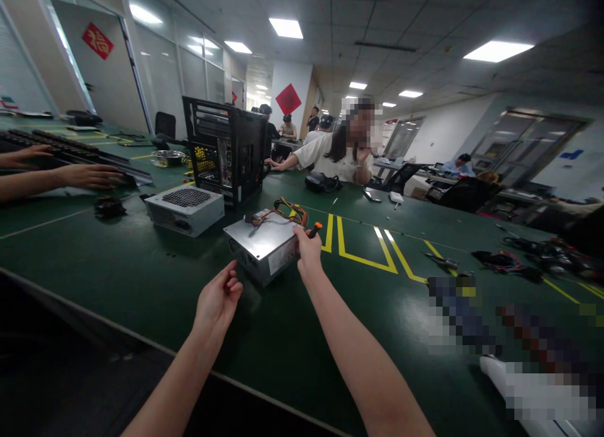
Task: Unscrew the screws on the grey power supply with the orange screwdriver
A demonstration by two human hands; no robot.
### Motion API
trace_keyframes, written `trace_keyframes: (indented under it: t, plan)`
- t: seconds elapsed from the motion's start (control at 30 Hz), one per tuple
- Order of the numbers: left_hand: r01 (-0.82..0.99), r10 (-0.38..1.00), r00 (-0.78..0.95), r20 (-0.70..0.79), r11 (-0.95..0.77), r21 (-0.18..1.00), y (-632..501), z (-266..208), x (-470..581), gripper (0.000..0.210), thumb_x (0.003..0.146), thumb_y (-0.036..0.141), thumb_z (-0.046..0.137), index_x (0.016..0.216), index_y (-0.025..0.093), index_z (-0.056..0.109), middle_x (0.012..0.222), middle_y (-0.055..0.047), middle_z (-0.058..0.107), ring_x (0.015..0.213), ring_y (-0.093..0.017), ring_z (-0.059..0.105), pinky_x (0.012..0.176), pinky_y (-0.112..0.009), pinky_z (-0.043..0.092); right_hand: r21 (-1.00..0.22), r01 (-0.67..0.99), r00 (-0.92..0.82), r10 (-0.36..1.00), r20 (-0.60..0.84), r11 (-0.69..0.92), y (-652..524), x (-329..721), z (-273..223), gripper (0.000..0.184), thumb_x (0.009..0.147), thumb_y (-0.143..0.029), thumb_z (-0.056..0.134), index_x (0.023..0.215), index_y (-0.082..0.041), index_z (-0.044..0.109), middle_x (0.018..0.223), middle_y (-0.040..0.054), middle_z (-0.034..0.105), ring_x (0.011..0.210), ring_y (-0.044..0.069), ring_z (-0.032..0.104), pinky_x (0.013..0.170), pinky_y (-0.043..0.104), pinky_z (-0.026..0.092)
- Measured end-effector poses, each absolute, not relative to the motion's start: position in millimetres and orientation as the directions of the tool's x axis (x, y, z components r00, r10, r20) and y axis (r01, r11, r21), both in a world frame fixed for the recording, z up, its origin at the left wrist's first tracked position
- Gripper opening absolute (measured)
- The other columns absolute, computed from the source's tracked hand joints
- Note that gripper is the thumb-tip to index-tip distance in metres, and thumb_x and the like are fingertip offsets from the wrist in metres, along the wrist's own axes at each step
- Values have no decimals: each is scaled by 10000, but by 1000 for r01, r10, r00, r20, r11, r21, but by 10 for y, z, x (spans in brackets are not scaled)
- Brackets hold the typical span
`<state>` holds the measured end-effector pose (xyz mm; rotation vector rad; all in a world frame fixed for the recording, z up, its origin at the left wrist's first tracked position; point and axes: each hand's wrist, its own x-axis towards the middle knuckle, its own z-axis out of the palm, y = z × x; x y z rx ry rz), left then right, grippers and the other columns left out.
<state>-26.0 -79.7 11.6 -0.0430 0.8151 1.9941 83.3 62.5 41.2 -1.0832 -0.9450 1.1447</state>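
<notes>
A silver computer power supply sits on the green table in front of me, its bundle of coloured cables lying at the back of its top. My right hand is closed around an orange and black screwdriver handle and rests against the right side of the power supply. The screwdriver's shaft is hidden. Close to the unit's front left corner is my left hand, its thumb and fingertips drawn together. Whatever lies between those fingers is too small to make out.
A second power supply stands left, before an open black computer case. A person in white sits opposite. Another person's hands are on a keyboard at far left. Cables and a tool lie right.
</notes>
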Motion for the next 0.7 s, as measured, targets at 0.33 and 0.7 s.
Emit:
trace_keyframes:
  t: [0.33,0.7]
  plan:
    - [-398,747,-663,-48,-298,868,-707,353,-340,345,719,301,601,1023,138,610,575,63,414,410,-1,289,371,-123,178,-927,-370,142,990,4,57,203,771,668,318,521,-260,693,655,-216,408,549,-95,436,491,76,423,489,209,363]
    - [-160,463,-881,98,-487,859,-1523,891,-853,279,767,127,519,1018,173,632,525,62,466,402,-14,355,382,-93,301,-835,-549,-160,979,128,19,-349,68,1075,320,566,-297,669,654,-208,374,593,-91,394,506,52,386,511,194,367]
